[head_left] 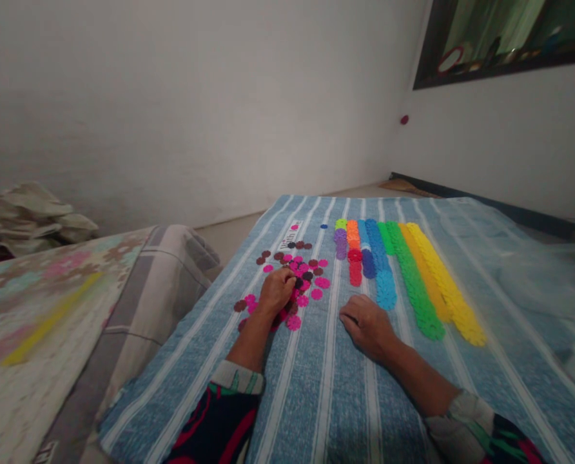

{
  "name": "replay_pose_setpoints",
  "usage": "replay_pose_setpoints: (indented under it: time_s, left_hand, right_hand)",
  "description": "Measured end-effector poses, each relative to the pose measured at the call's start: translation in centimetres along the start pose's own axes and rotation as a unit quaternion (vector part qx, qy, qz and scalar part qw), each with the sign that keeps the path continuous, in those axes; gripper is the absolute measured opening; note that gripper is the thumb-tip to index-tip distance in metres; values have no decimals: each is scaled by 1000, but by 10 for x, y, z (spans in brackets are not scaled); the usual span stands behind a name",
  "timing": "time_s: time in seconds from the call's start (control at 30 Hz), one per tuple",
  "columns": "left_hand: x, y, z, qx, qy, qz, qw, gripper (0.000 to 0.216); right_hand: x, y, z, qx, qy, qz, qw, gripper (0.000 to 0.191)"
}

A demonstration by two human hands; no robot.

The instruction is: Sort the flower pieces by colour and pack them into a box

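My left hand reaches into a loose pile of pink, brown and black flower-shaped plastic discs. Its fingers are pinched together close to a black disc; whether they grip it is unclear. Pink discs and brown discs lie scattered about. My right hand rests closed on the striped cloth, its fingers curled and their inside hidden. Beyond it are overlapping rows of discs: purple, red, light blue, green, orange and yellow.
The blue and white striped cloth covers the table. A printed white strip and one blue disc lie toward the far side. Clear plastic sits at the right. Another cloth-covered surface stands at the left.
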State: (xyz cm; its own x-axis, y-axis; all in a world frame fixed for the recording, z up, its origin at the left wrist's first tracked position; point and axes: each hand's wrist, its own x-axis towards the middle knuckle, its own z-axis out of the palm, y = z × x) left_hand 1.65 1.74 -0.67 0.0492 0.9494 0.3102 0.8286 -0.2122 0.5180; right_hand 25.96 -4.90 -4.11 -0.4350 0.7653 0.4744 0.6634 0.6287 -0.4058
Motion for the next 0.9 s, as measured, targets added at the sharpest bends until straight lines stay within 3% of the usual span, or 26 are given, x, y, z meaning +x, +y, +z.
replay_pose_setpoints:
  time_s: [0.5, 0.9]
  left_hand:
    - [3, 9, -5, 128, -66, 36, 989, 17]
    - [0, 16, -9, 122, -76, 60, 988, 17]
  right_hand:
    - [5, -5, -5, -24, -11, 6, 1000, 17]
    - [5, -4, -3, -25, -8, 7, 1000, 16]
